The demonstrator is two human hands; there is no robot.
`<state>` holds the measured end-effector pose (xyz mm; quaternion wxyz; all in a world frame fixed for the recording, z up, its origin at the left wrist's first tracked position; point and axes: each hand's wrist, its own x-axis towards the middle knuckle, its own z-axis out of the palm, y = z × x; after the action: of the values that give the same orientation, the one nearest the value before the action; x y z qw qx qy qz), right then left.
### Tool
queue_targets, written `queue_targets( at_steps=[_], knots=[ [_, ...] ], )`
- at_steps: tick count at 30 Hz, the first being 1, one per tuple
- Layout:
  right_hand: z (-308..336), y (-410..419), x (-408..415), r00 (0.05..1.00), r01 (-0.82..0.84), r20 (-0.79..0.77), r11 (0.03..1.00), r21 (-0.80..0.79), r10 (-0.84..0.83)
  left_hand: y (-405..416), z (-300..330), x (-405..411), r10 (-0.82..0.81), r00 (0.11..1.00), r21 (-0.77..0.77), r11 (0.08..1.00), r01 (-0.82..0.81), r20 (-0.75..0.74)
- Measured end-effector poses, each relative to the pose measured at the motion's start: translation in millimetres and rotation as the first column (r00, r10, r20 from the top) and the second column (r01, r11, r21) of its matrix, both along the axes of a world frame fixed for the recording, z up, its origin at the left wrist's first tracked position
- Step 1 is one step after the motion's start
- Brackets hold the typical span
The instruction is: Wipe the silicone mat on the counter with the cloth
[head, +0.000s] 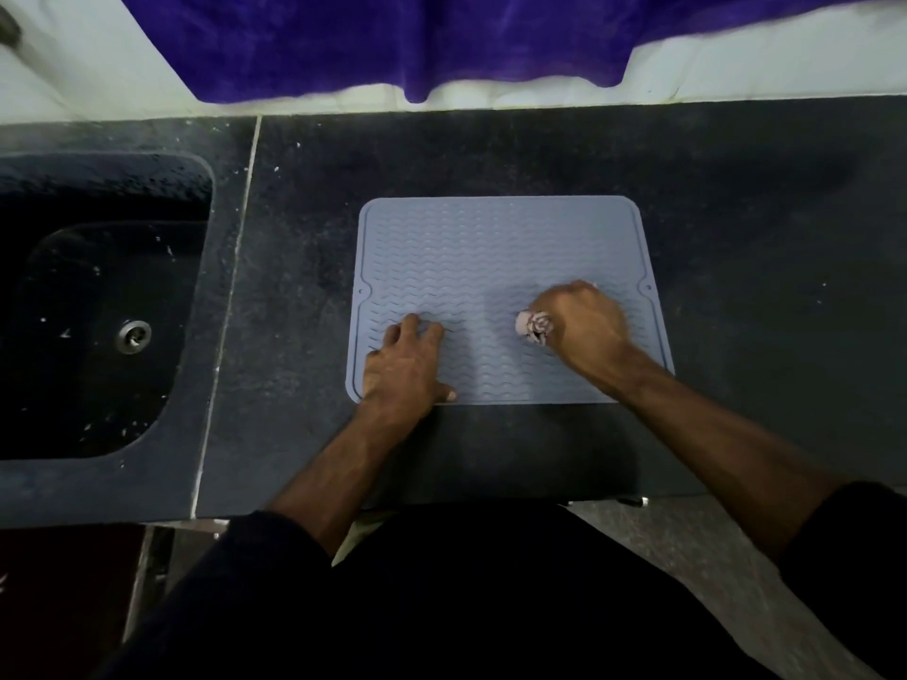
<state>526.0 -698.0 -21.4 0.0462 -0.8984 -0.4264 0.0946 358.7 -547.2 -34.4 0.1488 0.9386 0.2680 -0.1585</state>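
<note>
A grey-blue silicone mat (491, 247) with wavy ridges lies flat on the dark counter (736, 228). My left hand (410, 360) rests on the mat's near left part, fingers spread and touching the ridges. My right hand (584, 326) is on the mat's near right part and grips a small bunched cloth (534, 326), pale with dark markings, which sticks out to the left of my fist and touches the mat.
A dark sink (98, 306) with a metal drain (132, 337) is set into the counter at the left. A purple fabric (392, 41) hangs over the pale wall behind the counter. The counter's front edge runs just below the mat.
</note>
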Motion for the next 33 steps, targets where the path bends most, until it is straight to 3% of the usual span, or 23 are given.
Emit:
queue_targets(
  at_steps=[3, 7, 16, 22, 25, 33],
  knots=[
    [5, 38, -12, 0.994, -0.109, -0.002, 0.990, 0.086, 0.109, -1, 0, 2, 0.007, 1.000, 0.026, 1.000, -0.007, 0.014],
    [-7, 62, -34, 0.964, -0.264, 0.010, 0.964, 0.014, 0.264, -2, -1, 3, 0.047, 0.999, 0.020, 0.999, -0.047, 0.023],
    [-8, -1, 6, 0.992, -0.123, -0.010, 0.988, -0.088, 0.123, -3, -2, -6, 0.064, 0.995, -0.011, 0.998, -0.063, 0.074],
    [1, 56, -23, 0.959, -0.281, 0.014, 0.954, 0.106, 0.281, -4, -1, -6, 0.120, 0.987, -0.053, 0.992, -0.115, 0.103],
    [-6, 75, -36, 0.928, -0.372, -0.001, 0.926, 0.062, 0.373, -4, -1, -7, 0.130, 0.984, -0.057, 0.991, -0.123, 0.125],
    [-1, 25, 5, 0.981, -0.194, -0.023, 0.979, -0.056, 0.193, -5, -2, -12, 0.130, 0.982, -0.055, 0.991, -0.123, 0.140]
  ],
)
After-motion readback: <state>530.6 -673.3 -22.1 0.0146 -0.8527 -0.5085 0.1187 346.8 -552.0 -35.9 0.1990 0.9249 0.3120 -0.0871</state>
